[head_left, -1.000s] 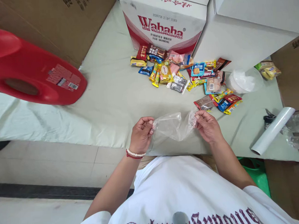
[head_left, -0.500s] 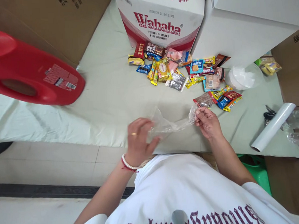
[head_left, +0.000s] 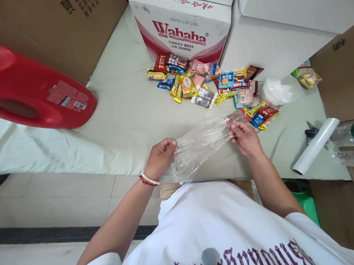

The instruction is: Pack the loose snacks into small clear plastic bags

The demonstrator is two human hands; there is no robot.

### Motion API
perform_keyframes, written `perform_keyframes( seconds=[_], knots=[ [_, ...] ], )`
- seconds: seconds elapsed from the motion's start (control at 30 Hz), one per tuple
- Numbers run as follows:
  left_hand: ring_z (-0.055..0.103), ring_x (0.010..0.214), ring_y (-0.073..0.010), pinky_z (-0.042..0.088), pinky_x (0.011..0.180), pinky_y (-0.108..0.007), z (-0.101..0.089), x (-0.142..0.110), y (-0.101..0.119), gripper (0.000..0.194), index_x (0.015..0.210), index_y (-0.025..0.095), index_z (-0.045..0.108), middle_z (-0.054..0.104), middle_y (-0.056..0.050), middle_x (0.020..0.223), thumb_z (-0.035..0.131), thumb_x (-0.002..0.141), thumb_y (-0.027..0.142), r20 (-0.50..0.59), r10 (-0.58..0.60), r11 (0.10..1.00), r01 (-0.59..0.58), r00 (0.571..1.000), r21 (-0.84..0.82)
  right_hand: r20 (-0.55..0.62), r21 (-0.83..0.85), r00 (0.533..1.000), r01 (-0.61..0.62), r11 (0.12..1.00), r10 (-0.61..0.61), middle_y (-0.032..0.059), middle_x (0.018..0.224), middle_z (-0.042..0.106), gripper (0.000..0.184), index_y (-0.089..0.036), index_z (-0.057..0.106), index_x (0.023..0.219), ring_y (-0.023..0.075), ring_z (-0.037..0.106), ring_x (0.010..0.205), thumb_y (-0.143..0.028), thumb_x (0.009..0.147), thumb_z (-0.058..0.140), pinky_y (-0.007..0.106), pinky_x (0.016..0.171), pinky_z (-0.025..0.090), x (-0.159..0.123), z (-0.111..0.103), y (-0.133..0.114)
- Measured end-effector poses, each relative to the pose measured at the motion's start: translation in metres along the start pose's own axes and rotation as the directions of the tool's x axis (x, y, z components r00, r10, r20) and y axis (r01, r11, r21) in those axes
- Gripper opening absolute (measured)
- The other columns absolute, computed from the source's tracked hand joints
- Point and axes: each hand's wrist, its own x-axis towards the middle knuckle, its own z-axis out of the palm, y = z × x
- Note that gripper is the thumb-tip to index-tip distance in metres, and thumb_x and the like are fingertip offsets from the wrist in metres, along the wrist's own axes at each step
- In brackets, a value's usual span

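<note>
A clear plastic bag [head_left: 195,147] is stretched between both hands just above the near edge of a pale green cloth-covered surface [head_left: 125,115]. My left hand [head_left: 160,159], with a bead bracelet on the wrist, pinches the bag's left edge. My right hand [head_left: 245,138] pinches its right corner. A pile of small wrapped snacks [head_left: 213,87] lies beyond the bag, closest to my right hand.
A white and red Wahaha carton [head_left: 183,25] stands behind the snacks. A big red jug [head_left: 35,92] lies at the left, brown cardboard boxes [head_left: 55,28] behind it. A white roll [head_left: 315,145], a crumpled white bag [head_left: 277,91] and scissors [head_left: 310,131] sit at the right.
My left hand let go of the bag for a moment, then took hold of its left edge again. The bag is now pulled out longer and flatter between both hands.
</note>
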Motion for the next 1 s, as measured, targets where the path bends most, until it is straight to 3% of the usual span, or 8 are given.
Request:
perform_keyframes(
  seconds=[0.07,0.17,0.3,0.47,0.53,0.63,0.77,1.0],
  knots=[
    [0.062,0.078,-0.0203,0.050,0.076,-0.033,-0.004,-0.004,-0.008,0.024,0.092,0.020,0.063,0.065,-0.003,0.079,0.060,0.090,0.044,-0.193,0.059,0.991,-0.034,0.979,0.133,0.029,-0.028,1.000,-0.006,1.000,0.007,-0.0033,0.063,0.057,0.040,-0.019,0.069,0.083,0.0086,0.048,0.053,-0.054,0.071,0.085,0.019,0.044,0.042,0.002,0.005,0.006],
    [0.062,0.100,-0.0253,0.049,0.092,-0.041,-0.004,-0.010,-0.003,0.015,0.096,0.020,0.064,0.068,-0.008,0.097,0.066,0.087,0.031,-0.420,0.391,0.876,-0.191,0.819,0.443,0.031,-0.095,0.999,0.008,0.995,-0.005,-0.0043,0.058,0.055,0.039,-0.019,0.068,0.081,0.0088,0.045,0.049,-0.054,0.073,0.082,0.020,0.041,0.039,0.004,0.014,0.011],
    [0.061,0.085,-0.0196,0.049,0.079,-0.032,0.020,-0.021,0.023,0.008,0.093,0.022,0.063,0.065,-0.004,0.084,0.056,0.097,0.024,-0.148,0.652,0.694,-0.506,0.744,0.512,-0.016,-0.178,0.999,0.033,0.984,-0.036,-0.0042,0.056,0.057,0.035,-0.019,0.067,0.081,0.0091,0.044,0.045,-0.051,0.075,0.078,0.021,0.039,0.037,0.005,0.018,0.009],
    [0.061,0.085,-0.0269,0.047,0.075,-0.040,0.087,-0.030,0.027,0.050,0.100,0.016,0.065,0.067,-0.013,0.093,0.064,0.089,0.065,0.022,0.741,0.508,-0.581,0.671,0.636,-0.045,-0.216,0.997,0.047,0.975,-0.058,-0.0043,0.056,0.058,0.033,-0.019,0.065,0.081,0.0088,0.045,0.042,-0.051,0.078,0.075,0.020,0.037,0.038,-0.001,0.025,0.003],
    [0.062,0.089,-0.0304,0.045,0.077,-0.043,0.108,-0.026,0.021,0.060,0.107,0.015,0.066,0.068,-0.017,0.100,0.065,0.085,0.070,0.012,0.707,0.512,-0.524,0.707,0.681,-0.036,-0.194,0.998,0.046,0.980,-0.054,-0.0037,0.056,0.058,0.035,-0.019,0.065,0.080,0.0089,0.046,0.043,-0.052,0.077,0.076,0.020,0.037,0.038,-0.005,0.031,-0.002],
    [0.063,0.091,-0.0283,0.044,0.079,-0.041,0.118,-0.009,0.017,0.037,0.110,0.017,0.065,0.070,-0.015,0.102,0.060,0.096,0.051,-0.048,0.520,0.709,-0.400,0.853,0.580,0.019,-0.135,0.999,0.042,0.990,-0.040,-0.0022,0.059,0.060,0.040,-0.020,0.066,0.082,0.0095,0.050,0.046,-0.057,0.076,0.078,0.020,0.040,0.043,-0.008,0.035,-0.010],
    [0.058,0.069,-0.0154,0.044,0.069,-0.029,0.102,0.015,0.022,0.014,0.091,0.022,0.058,0.062,0.000,0.075,0.050,0.099,0.031,-0.176,0.122,0.992,-0.117,0.977,0.039,-0.036,-0.063,0.998,0.048,0.997,-0.050,0.0000,0.081,0.067,0.053,-0.022,0.067,0.101,0.0096,0.056,0.057,-0.067,0.075,0.077,0.021,0.048,0.050,-0.011,0.023,-0.010],
    [0.043,0.052,-0.0080,0.039,0.052,-0.022,0.091,0.018,0.033,0.032,0.087,0.024,0.044,0.046,0.009,0.063,0.062,0.092,0.050,-0.215,-0.084,0.824,-0.054,0.973,-0.564,0.044,-0.167,0.999,-0.017,0.986,0.024,0.0069,0.104,0.071,0.057,-0.023,0.064,0.111,0.0182,0.066,0.094,-0.061,0.073,0.080,0.029,0.076,0.057,-0.029,0.050,0.030]
  ],
)
